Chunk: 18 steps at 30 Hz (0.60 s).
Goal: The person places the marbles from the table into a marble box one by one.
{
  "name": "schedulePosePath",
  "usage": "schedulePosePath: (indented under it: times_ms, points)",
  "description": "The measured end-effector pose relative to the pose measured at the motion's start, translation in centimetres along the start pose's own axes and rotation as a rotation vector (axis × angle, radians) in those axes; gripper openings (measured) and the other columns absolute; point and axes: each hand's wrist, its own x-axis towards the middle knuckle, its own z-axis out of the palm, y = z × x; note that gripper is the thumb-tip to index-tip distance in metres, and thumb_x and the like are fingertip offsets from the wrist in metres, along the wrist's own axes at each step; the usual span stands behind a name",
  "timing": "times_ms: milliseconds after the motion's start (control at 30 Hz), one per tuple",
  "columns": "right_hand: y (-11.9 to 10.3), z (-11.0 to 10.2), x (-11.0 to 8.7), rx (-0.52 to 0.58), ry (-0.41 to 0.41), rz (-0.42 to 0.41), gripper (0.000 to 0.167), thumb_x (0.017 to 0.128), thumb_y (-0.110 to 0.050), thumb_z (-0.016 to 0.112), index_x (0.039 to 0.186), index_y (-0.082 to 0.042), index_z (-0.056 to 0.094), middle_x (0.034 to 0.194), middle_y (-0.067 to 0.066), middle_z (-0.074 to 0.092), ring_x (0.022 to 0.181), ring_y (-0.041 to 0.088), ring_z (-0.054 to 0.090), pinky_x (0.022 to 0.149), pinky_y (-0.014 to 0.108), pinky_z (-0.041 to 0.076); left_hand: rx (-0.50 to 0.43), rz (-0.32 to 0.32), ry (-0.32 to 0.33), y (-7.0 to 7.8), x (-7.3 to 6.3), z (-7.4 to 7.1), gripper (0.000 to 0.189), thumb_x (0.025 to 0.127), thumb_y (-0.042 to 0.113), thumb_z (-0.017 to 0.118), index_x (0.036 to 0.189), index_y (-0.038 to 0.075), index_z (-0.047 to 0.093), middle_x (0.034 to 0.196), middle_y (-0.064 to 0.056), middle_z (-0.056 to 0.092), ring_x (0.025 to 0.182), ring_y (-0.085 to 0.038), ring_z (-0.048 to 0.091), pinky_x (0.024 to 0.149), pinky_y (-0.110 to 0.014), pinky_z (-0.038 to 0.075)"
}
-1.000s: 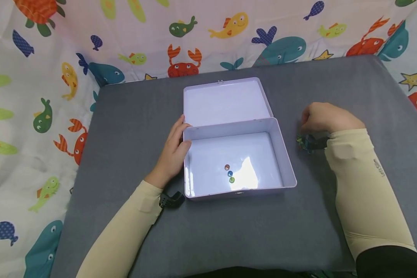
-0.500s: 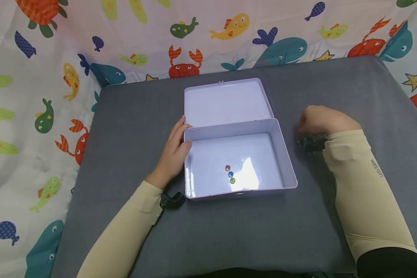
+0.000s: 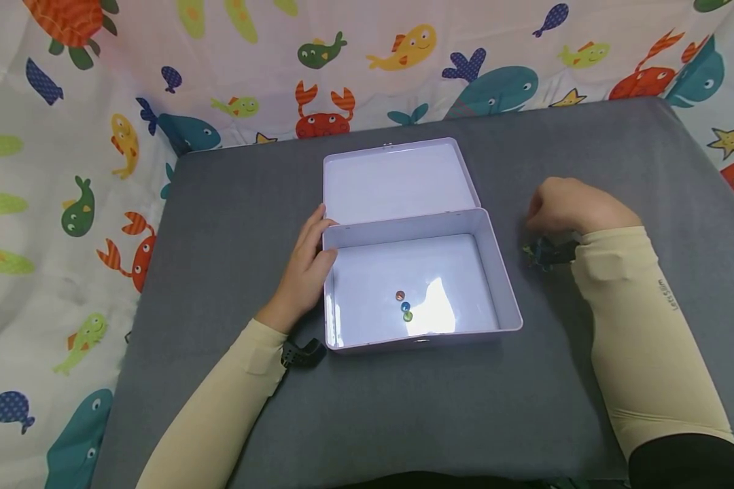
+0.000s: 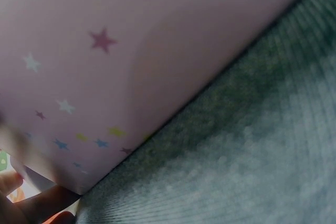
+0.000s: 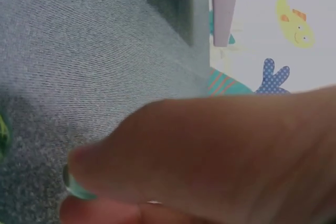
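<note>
Probably you handle a light, hard and rather slippery thing: the greenish glass marble (image 5: 79, 188), pinched between thumb and fingers of your right hand (image 3: 578, 206), close to the grey cloth (image 3: 251, 197), to the right of the hinged box (image 3: 492, 265). Better you hold it at its widest part, gently, because it may slip and roll. Your left hand (image 3: 302, 275) touches the box's left side, fingers nearly straight; this wall seems thin but stiff.

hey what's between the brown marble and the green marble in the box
A blue marble, lying on the floor of the box; the head view shows it.
</note>
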Motion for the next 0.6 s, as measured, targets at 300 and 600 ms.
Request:
schedulePosePath:
  times_ms: [300, 600]
  points:
    - [-0.3, -0.9, -0.4, 0.006, 0.049, 0.020, 0.026, 0.091, -0.015, 0.067, 0.106, 0.004, 0.077, 0.094, 0.020, 0.073, 0.080, 0.034, 0.062, 0.066, 0.050, 0.055, -0.003, 0.012, 0.007, 0.0, 0.0, 0.0, 0.039, 0.100, 0.016, 0.041, 0.136, 0.011, 0.055, 0.176, -0.003, 0.017, 0.160, -0.023, 0.018, 0.125, -0.061, 0.019]
    - [-1.2, -1.4, -0.7, 0.010, 0.185, 0.024, 0.030, 0.094, -0.020, 0.069, 0.112, 0.003, 0.076, 0.101, 0.025, 0.073, 0.082, 0.035, 0.065, 0.068, 0.053, 0.055, -0.012, 0.016, 0.009, 0.1, 0.0, 0.0, 0.040, 0.100, 0.014, 0.042, 0.137, 0.008, 0.055, 0.175, -0.001, 0.018, 0.161, -0.023, 0.017, 0.126, -0.060, 0.017]
